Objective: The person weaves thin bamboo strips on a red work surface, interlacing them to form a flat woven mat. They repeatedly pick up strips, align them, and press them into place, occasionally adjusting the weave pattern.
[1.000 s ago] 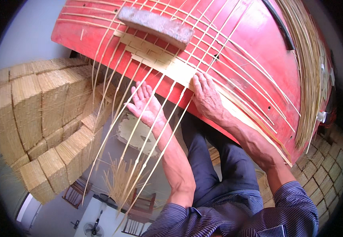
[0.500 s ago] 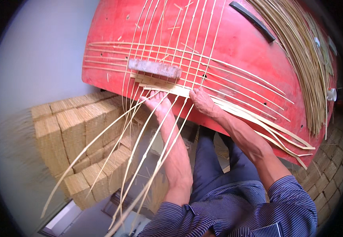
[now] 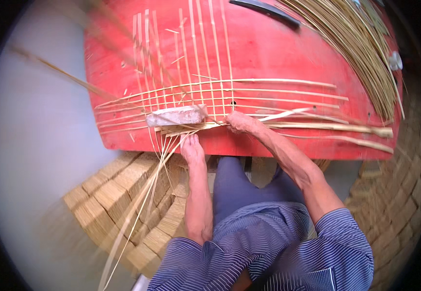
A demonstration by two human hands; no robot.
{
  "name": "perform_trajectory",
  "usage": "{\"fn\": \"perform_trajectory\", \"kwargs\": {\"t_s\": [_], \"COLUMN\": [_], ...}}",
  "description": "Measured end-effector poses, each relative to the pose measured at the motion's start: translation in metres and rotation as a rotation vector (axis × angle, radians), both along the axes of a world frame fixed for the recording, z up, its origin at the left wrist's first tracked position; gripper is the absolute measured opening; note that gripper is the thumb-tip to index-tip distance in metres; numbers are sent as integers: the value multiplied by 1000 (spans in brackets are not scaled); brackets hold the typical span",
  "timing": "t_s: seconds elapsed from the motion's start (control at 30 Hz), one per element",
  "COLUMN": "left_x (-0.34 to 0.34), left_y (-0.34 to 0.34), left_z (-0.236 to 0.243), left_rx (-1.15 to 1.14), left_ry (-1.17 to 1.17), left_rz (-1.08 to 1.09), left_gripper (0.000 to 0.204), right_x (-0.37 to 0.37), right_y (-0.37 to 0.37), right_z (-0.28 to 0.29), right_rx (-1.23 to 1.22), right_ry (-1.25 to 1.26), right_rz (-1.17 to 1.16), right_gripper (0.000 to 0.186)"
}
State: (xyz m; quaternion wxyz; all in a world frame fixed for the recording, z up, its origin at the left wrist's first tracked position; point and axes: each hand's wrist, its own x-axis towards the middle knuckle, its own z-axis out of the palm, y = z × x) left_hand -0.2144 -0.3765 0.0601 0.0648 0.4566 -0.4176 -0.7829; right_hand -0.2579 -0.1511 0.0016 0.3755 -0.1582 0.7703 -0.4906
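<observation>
Thin pale bamboo strips (image 3: 222, 63) cross one another in an open lattice on the red board (image 3: 283, 58). Across the near part of the lattice lies a whitish block (image 3: 176, 115). My left hand (image 3: 192, 148) is closed at the lattice's near edge, fingers pressed together on strip ends that hang toward me. With fingers curled down, my right hand (image 3: 242, 122) grips flat bamboo strips (image 3: 327, 125) just right of the block; its fingertips are partly hidden. Blurred strips (image 3: 60, 73) rise from the near edge and sweep over the board's far left.
A long bundle of thin strips (image 3: 353, 53) curves along the board's far right side. Beside it lies a dark curved tool (image 3: 266, 13). Stacked tan bundles (image 3: 113, 194) stand below the board's left corner.
Some strips that hung toward me now swing up over the board's far left, blurred. My left hand has turned from palm up to closed. My view has shifted.
</observation>
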Motion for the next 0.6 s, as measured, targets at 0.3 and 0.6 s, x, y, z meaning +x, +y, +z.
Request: {"fn": "perform_trajectory", "kwargs": {"t_s": [0.3, 0.6], "left_x": [30, -18], "left_y": [-32, 150], "left_z": [18, 181], "left_rx": [-218, -30], "left_ry": [-377, -79], "left_rz": [-829, -2416], "left_gripper": [40, 30], "right_x": [13, 10], "right_y": [-5, -7], "right_z": [20, 44], "right_rx": [158, 243], "right_ry": [272, 121], "right_rz": [8, -85], "right_gripper": [11, 15]}}
